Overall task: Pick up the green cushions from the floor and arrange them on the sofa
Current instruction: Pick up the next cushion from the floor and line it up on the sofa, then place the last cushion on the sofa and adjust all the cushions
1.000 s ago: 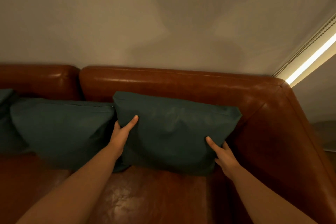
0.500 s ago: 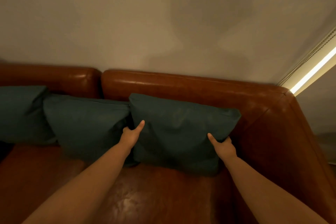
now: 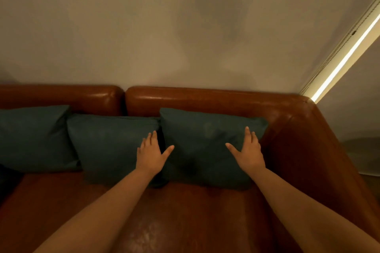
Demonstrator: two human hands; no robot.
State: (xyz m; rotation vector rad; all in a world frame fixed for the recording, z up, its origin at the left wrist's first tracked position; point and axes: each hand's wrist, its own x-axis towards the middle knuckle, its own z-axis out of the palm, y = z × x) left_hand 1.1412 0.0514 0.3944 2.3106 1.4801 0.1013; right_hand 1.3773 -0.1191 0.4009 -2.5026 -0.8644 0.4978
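Home living room, leather sofa [image 3: 205, 98], cushions [image 3: 115, 137]

Bare forearms, left hand [image 3: 151, 155] and right hand [image 3: 247, 153] ungloved, ringless.

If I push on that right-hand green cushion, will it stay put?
Probably: the right cushion leans against the sofa back. It looks soft, likely denting under the flat hands. It might slide on the glossy seat.

count on inspection: three green cushions, namely left cushion [image 3: 33, 137], middle cushion [image 3: 109, 146] and right cushion [image 3: 203, 146]. one brown leather sofa [image 3: 216, 222], its back in two sections. two bare hands, left hand [image 3: 151, 155] and right hand [image 3: 248, 153]. one lit strip light [image 3: 347, 55]. one wall [image 3: 123, 26].
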